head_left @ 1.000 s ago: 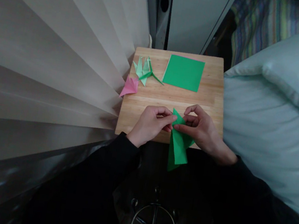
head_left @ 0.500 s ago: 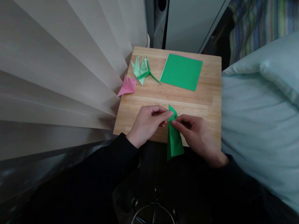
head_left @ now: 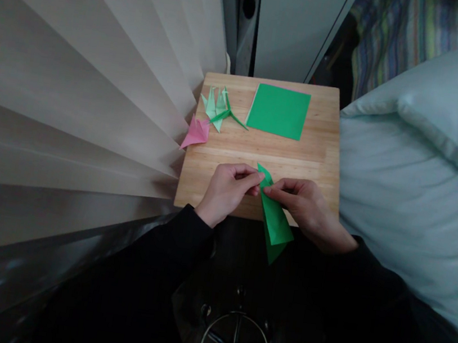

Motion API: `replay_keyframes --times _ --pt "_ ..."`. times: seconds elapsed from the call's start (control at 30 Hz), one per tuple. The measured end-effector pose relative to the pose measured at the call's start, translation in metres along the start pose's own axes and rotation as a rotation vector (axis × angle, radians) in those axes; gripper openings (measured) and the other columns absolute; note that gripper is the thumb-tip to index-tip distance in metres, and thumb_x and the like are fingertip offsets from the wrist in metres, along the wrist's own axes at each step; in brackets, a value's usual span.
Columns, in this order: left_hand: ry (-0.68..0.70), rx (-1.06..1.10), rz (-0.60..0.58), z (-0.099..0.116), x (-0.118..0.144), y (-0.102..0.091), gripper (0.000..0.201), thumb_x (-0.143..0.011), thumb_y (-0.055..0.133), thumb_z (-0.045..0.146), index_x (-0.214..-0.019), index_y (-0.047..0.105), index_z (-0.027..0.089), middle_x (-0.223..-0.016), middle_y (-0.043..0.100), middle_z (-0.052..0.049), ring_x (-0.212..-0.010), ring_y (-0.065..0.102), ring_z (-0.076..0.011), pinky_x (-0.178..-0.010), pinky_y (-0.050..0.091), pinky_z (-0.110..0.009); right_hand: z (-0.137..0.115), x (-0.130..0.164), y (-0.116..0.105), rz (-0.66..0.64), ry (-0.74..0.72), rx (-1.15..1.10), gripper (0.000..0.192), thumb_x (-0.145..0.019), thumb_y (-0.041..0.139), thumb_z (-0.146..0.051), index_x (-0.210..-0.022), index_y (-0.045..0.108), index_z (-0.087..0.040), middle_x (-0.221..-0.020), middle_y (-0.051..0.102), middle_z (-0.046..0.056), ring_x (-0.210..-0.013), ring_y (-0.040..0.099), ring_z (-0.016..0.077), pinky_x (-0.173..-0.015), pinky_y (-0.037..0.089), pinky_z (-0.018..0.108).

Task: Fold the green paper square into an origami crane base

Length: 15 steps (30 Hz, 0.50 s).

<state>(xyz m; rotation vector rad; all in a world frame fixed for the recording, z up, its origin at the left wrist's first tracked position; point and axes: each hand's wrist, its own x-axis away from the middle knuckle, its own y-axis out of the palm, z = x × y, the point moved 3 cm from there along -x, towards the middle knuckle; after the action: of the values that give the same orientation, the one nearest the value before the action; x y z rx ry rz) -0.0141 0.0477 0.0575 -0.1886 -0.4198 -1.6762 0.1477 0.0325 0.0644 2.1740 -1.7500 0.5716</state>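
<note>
A folded piece of green origami paper (head_left: 275, 220) hangs between my hands over the near edge of the wooden table, its lower end spread into two flaps. My left hand (head_left: 232, 190) pinches it near its upper tip, thumb on top. Just below and to the right, my right hand (head_left: 303, 206) grips its right edge between thumb and fingers. Parts of the fingertips behind the paper are hidden.
On the small wooden table (head_left: 222, 156) lies a stack of square paper (head_left: 279, 111), green on top. Folded origami cranes, light green (head_left: 210, 105), green (head_left: 227, 112) and pink (head_left: 197, 132), sit at the left. A pleated curtain (head_left: 95, 90) borders the left, pale bedding (head_left: 415, 180) the right.
The lower end of the green paper has swung to the right and its two flaps have spread apart. Both hands keep their pinch, the right one shifted slightly rightward.
</note>
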Motion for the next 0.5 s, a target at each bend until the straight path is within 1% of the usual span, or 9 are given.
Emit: replay_keyframes --times 0.17,0.37,0.5 --pt "-0.004 0.039 0.013 -0.0013 0.0011 0.0011 0.021 -0.074 0.084 0.032 -0.069 0.073 0.015 -0.061 0.065 0.001 -0.058 0.057 -0.0088 -0.061 0.047 -0.024 -0.0006 -0.0003 -0.0004 -0.012 -0.021 0.025 0.046 -0.069 0.084 -0.06 -0.064 0.067 -0.018 -0.061 0.054 -0.001 -0.059 0.039 0.0117 -0.055 0.027 0.031" --pt "0.013 0.131 0.075 0.0 0.0003 -0.0016 0.015 -0.074 0.082 0.026 -0.071 0.072 0.014 -0.064 0.065 0.002 -0.059 0.057 -0.0076 -0.062 0.047 -0.023 -0.0019 0.0018 0.0013 -0.046 -0.024 0.071 0.042 -0.071 0.082 -0.057 -0.065 0.068 -0.018 -0.063 0.055 0.0 -0.061 0.042 0.0129 -0.055 0.031 0.03" --pt "-0.009 0.172 0.087 0.0017 0.0005 -0.0028 0.014 -0.073 0.082 0.023 -0.071 0.072 0.014 -0.065 0.065 0.002 -0.06 0.057 -0.0074 -0.062 0.047 -0.023 -0.0039 0.0028 0.0023 -0.041 -0.035 0.078 0.043 -0.071 0.082 -0.059 -0.064 0.067 -0.019 -0.062 0.055 -0.001 -0.061 0.041 0.0128 -0.055 0.031 0.03"
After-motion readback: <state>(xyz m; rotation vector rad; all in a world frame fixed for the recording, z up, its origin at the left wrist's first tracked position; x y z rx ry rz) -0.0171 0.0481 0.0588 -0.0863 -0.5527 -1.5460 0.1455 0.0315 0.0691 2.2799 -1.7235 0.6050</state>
